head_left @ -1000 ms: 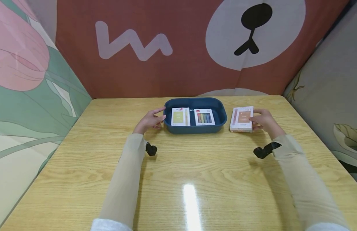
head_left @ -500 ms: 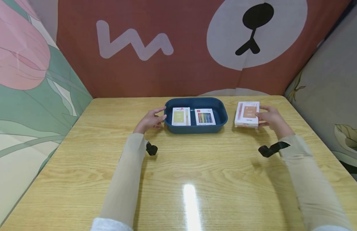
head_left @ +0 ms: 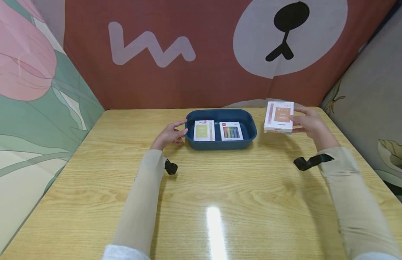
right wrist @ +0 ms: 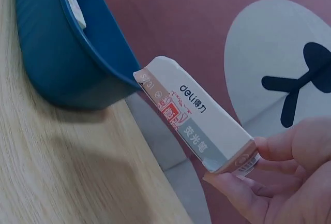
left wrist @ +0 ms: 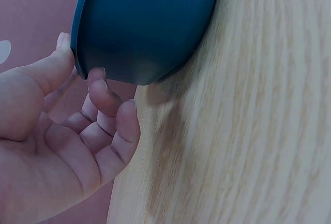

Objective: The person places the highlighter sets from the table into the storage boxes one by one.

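My right hand (head_left: 313, 124) pinches a white and peach box of highlighters (head_left: 279, 116) by its right side, thumb on the near face and fingers behind. The box is in the air right of a dark blue plastic bin (head_left: 220, 145); its printed side (right wrist: 191, 115) shows in the right wrist view. My left hand (head_left: 168, 136) holds the bin's left end, with the thumb on the rim (left wrist: 77, 32) and a curled finger against the wall beneath. Inside the bin lie a white box with a yellow-green panel (head_left: 203, 130) and a white box picturing coloured sticks (head_left: 231, 131).
The bin stands on a wooden table (head_left: 201, 180) close to its back edge. A red-brown printed backdrop (head_left: 207, 83) rises behind the table. Patterned panels flank it on the left (head_left: 25, 126) and right (head_left: 376, 108).
My right hand has moved the box of highlighters right and back, away from the bin, and raised it higher. The left hand and the bin stay where they were.
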